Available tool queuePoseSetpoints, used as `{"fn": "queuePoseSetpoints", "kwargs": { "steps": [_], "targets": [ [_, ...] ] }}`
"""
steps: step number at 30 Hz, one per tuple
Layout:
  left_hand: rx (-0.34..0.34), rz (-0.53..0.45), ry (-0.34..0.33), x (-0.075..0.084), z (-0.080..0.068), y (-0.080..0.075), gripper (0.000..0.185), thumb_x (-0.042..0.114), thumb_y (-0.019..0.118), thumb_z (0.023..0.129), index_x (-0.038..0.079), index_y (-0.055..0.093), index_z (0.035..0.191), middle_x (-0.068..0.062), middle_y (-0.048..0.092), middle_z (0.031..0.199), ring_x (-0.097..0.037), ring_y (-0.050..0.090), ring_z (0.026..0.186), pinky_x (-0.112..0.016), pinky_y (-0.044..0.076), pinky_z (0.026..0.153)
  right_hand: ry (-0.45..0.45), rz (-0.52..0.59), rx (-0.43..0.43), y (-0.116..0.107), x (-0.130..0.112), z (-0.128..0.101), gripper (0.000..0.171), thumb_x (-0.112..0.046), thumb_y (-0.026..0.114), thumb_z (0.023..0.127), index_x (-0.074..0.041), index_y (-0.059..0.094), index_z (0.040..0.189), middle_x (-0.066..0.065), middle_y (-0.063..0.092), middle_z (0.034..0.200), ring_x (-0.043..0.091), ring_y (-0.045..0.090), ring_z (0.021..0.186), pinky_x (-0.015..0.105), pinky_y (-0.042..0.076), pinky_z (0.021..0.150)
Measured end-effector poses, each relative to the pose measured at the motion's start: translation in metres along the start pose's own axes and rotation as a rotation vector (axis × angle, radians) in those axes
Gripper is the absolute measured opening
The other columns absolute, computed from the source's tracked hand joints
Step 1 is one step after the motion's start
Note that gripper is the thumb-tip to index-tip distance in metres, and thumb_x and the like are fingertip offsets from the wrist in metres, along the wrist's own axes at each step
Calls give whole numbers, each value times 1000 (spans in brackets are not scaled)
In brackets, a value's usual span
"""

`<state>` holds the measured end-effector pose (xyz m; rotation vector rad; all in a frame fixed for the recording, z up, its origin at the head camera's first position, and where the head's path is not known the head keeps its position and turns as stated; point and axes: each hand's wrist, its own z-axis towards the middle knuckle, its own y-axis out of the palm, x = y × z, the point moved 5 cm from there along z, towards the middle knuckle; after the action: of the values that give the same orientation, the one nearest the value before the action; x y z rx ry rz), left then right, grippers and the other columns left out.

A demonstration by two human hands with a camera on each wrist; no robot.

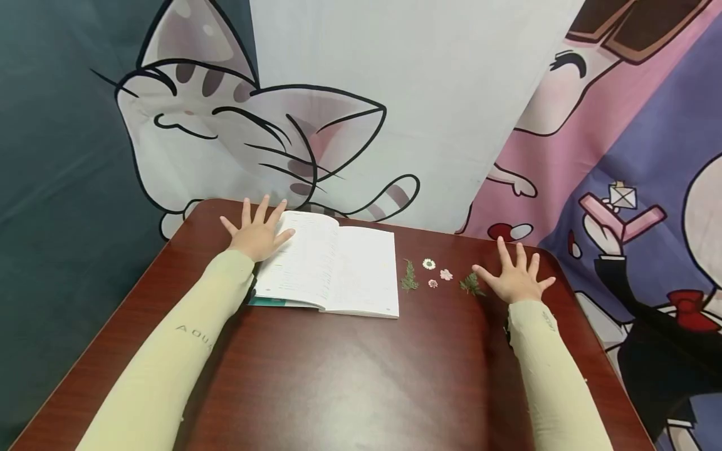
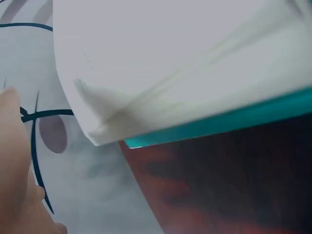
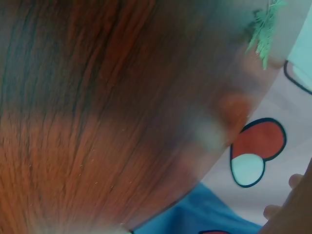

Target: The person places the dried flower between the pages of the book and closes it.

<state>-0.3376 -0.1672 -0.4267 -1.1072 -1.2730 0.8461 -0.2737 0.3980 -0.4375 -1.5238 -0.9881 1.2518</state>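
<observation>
An open book with white pages and a teal cover lies toward the back of the table. My left hand, fingers spread, is at the book's upper left edge and overlaps it in the head view. The left wrist view shows the pages and teal cover edge close up. My right hand is spread at the right, beside a green fern-like sprig. That sprig also appears in the right wrist view. Neither hand holds anything.
Between the book and the right hand lie another green sprig, a white daisy-like flower and two small pink flowers. The brown table ends at a cartoon-printed cloth behind it.
</observation>
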Motion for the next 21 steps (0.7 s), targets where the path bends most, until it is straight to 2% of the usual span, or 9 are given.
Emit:
{"fn": "queuePoseSetpoints", "kwargs": {
  "steps": [7,12,16,21],
  "targets": [
    [16,-61,36,17,-10,-9,80,64,37,103,33,-3,164,-12,-13,170,-45,-28,148,-86,-16,96,-76,7,1,-2,-18,-5,102,-80,47,88,-35,-7,163,25,-10,166,60,-16,145,91,-11,91],
    [43,-105,89,29,-20,-12,81,63,40,103,32,-2,164,-12,-13,170,-45,-23,150,-83,-13,102,-170,9,58,-4,-41,-10,102,-71,60,89,-35,2,164,19,-5,169,54,-10,149,88,0,99],
    [50,-129,120,39,-26,-9,84,61,44,102,29,-2,165,-10,-11,170,-41,-18,152,-79,-11,107,-250,36,123,-5,-64,-20,96,-53,70,90,-22,19,164,20,5,168,53,1,150,84,15,103],
    [92,-174,165,51,-35,-5,85,54,51,103,23,2,165,-12,-4,170,-40,-9,154,-77,-5,111,-289,175,160,2,-87,-36,77,-36,74,92,-3,41,153,28,25,158,53,22,142,72,31,106]
  ]
}}
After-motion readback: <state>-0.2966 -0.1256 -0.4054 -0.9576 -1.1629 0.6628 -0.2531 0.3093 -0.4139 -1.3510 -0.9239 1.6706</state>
